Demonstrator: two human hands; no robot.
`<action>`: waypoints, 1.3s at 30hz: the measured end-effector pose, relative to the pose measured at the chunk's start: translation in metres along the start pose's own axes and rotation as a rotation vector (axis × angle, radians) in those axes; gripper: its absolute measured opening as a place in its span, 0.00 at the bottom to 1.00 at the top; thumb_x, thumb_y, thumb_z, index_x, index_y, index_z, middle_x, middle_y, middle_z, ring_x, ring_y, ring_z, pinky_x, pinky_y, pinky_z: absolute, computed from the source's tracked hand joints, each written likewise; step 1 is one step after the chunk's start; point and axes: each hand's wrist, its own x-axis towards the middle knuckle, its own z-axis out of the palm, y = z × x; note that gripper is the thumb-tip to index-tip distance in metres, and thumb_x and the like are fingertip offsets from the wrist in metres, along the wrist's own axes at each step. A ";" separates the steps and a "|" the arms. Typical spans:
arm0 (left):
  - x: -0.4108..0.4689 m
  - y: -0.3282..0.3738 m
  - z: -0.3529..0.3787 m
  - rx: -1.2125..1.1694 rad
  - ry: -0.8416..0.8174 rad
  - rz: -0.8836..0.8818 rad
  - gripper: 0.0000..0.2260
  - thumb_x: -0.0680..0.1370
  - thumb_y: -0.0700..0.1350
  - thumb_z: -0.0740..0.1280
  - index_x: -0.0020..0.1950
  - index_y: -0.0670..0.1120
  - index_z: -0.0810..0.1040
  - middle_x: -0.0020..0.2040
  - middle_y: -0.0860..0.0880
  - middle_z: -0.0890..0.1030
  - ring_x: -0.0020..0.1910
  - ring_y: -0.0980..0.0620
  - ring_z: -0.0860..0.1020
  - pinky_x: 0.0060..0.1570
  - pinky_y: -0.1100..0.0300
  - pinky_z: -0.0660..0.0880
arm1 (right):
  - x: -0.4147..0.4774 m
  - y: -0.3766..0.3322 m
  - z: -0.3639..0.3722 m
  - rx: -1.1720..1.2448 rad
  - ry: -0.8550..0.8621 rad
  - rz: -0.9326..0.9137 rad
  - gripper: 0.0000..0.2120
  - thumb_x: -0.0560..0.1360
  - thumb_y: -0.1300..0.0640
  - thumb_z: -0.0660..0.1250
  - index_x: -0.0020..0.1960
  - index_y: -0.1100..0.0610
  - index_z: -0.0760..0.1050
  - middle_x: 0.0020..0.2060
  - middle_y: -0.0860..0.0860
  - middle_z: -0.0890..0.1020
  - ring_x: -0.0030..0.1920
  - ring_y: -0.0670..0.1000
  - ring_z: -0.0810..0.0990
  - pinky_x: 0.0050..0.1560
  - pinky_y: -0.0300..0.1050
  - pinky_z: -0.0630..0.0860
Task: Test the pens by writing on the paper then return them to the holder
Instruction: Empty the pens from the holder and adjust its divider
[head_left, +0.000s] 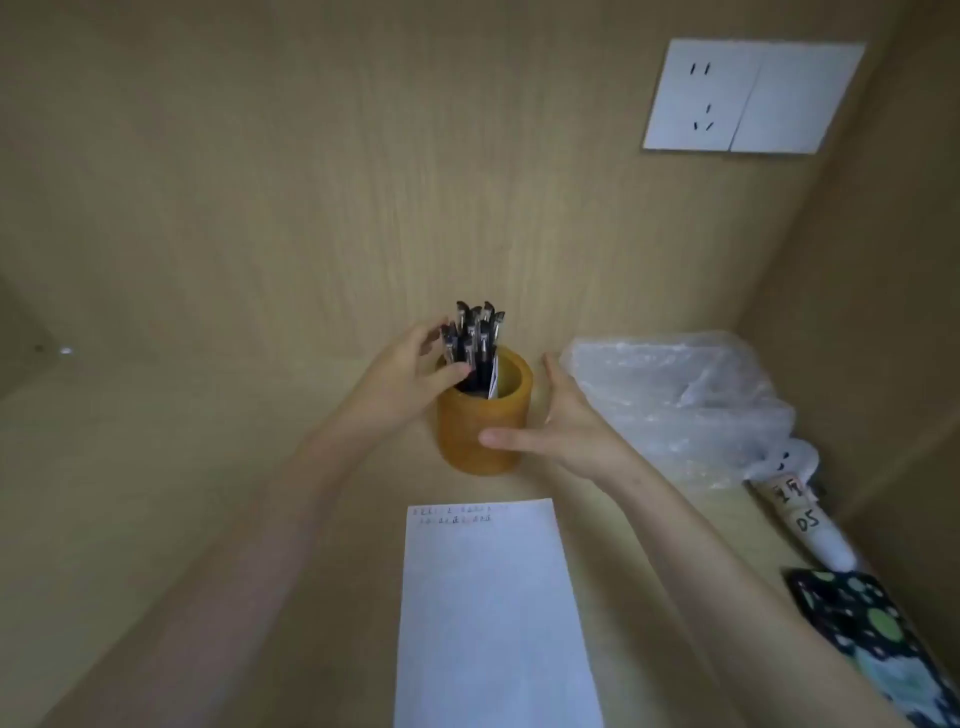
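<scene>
Pens stand bunched in the orange holder on the tabletop, their lower halves hidden inside it. The left hand pinches the bunch between thumb and fingers; which pen cannot be told. The right hand spreads loosely around the holder's side, thumb touching it. The paper, cut off below, carries illegibly small writing.

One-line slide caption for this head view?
Left hand reaches into pens in orange holder; right hand steadies it.

"02" on white roll, paper writing illegible
</scene>
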 end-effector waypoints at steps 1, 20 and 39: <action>-0.002 -0.003 0.001 -0.030 0.017 0.014 0.27 0.76 0.46 0.67 0.73 0.47 0.62 0.70 0.48 0.68 0.68 0.52 0.67 0.65 0.58 0.64 | -0.003 -0.002 0.005 0.044 0.009 -0.010 0.60 0.63 0.50 0.80 0.78 0.53 0.40 0.77 0.47 0.52 0.76 0.48 0.53 0.73 0.44 0.58; -0.028 -0.032 -0.006 -0.626 0.085 -0.076 0.33 0.73 0.49 0.68 0.74 0.47 0.56 0.68 0.52 0.69 0.63 0.55 0.71 0.63 0.55 0.70 | 0.010 0.002 0.045 -0.025 0.215 -0.277 0.49 0.56 0.60 0.83 0.69 0.46 0.61 0.63 0.46 0.71 0.64 0.48 0.71 0.66 0.47 0.69; -0.094 -0.120 0.002 -0.511 0.146 -0.120 0.15 0.77 0.40 0.65 0.63 0.48 0.70 0.57 0.55 0.76 0.58 0.55 0.75 0.48 0.74 0.71 | -0.009 -0.004 0.040 -1.157 0.147 -0.683 0.48 0.58 0.50 0.81 0.72 0.51 0.61 0.64 0.55 0.72 0.66 0.55 0.68 0.72 0.54 0.55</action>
